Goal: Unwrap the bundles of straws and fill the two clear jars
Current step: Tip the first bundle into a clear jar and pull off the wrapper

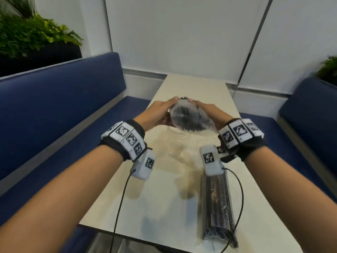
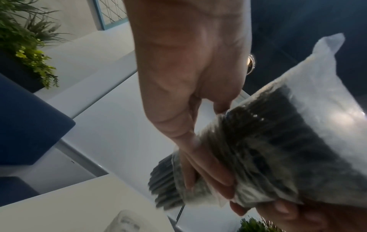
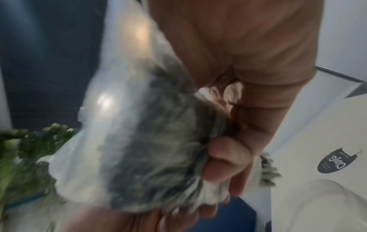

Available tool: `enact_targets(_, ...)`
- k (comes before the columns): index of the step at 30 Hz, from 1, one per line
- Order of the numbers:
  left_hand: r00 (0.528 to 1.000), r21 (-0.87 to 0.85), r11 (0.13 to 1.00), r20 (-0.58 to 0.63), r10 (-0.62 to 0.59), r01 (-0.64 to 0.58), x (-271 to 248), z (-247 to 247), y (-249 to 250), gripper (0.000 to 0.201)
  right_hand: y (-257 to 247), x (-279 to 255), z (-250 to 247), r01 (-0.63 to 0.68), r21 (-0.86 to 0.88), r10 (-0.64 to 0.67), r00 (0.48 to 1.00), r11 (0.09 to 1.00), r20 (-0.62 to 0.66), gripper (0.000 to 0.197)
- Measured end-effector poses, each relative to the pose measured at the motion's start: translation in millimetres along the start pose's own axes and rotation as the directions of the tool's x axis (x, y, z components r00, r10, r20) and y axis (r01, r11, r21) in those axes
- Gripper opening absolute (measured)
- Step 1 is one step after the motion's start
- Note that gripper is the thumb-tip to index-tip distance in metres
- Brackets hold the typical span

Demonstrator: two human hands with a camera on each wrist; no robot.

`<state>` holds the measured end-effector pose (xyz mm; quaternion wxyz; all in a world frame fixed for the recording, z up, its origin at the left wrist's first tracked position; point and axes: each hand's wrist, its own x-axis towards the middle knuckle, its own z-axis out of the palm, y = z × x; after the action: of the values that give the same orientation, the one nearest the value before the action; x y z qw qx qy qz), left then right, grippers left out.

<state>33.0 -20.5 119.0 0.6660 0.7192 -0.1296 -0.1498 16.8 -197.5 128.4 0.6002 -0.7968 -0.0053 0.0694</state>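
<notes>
A: We see a fat bundle of black plastic straws in a clear crinkled plastic wrapper (image 1: 191, 121), held in the air above the pale glossy rectangular table (image 1: 242, 179). What holds it?

B: Both hands. The left hand (image 1: 156, 114) grips the bundle's left side, fingers curled round the wrapper; the right hand (image 1: 209, 112) grips the right side in the same way. In the left wrist view we see the left fingers (image 2: 200, 164) pressed into gathered film near the open end, where bare black straw tips (image 2: 164, 185) stick out.

A: And the wrapper's texture?

B: Thin, cloudy and wrinkled, with bright glints; its empty tail (image 2: 325, 47) stands loose and pale. In the right wrist view the film (image 3: 127, 109) is blurred, and the right thumb (image 3: 224, 158) pinches it against the straws.

A: Where are the jars?

B: We make out one clear round jar (image 1: 177, 141) on the table directly below the bundle; its outline is faint. We cannot tell where the second stands.

A: What else lies on the table?

B: A second long bundle of black straws in clear wrap (image 1: 218, 209), lying flat near the right edge, under the right wrist. Dark blue padded benches (image 1: 63, 106) flank the table.
</notes>
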Motion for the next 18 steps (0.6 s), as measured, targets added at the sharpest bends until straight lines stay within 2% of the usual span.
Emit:
enact_targets(3,0.998,-0.012,0.998,0.02,-0.06,0.06,13,-3,13,0.057,-12,6,-12,-0.007,0.018,0.002,0.974,1.0,0.227,0.022)
enact_targets(4,0.997,-0.011,0.997,0.018,-0.074,0.074,16,-3,16,0.056,-13,7,-15,0.006,0.052,-0.022,0.952,0.999,0.304,0.024)
enact_targets(5,0.996,-0.007,0.996,0.013,-0.085,0.086,19,-3,18,0.056,-14,7,-17,0.014,0.09,-0.044,0.937,0.996,0.347,0.035)
enact_targets(6,0.996,0.0,0.996,0.006,-0.093,0.093,20,-3,19,0.057,-14,9,-18,0.013,0.117,-0.056,0.927,0.993,0.372,0.048)
enact_targets(7,0.995,0.008,0.995,0.0,-0.101,0.101,22,-3,20,0.058,-13,12,-17,-0.006,0.146,-0.05,0.923,0.989,0.381,0.052)
enact_targets(9,0.993,0.011,0.993,-0.007,-0.116,0.116,26,-2,18,0.06,-8,18,-14,-0.053,0.148,-0.005,0.931,0.988,0.366,0.041)
enact_targets(10,0.992,0.012,0.992,-0.007,-0.124,0.124,27,-2,16,0.061,-5,23,-14,-0.065,0.146,0.008,0.933,0.987,0.361,0.046)
enact_targets(12,0.991,0.022,0.99,-0.001,-0.137,0.137,31,-2,11,0.059,0,27,-15,-0.067,0.126,0.012,0.919,0.99,0.394,0.077)
enact_targets(13,0.99,0.024,0.99,0.002,-0.141,0.141,32,-1,9,0.057,2,26,-16,-0.076,0.122,0.017,0.906,0.99,0.423,0.086)
enact_targets(16,0.989,0.034,0.989,0.015,-0.145,0.144,33,1,7,0.052,0,25,-22,-0.091,0.16,0.009,0.89,0.983,0.456,0.069)
enact_targets(18,0.989,0.045,0.988,0.03,-0.148,0.146,34,2,9,0.05,0,26,-27,-0.138,0.172,0.038,0.872,0.975,0.488,0.082)
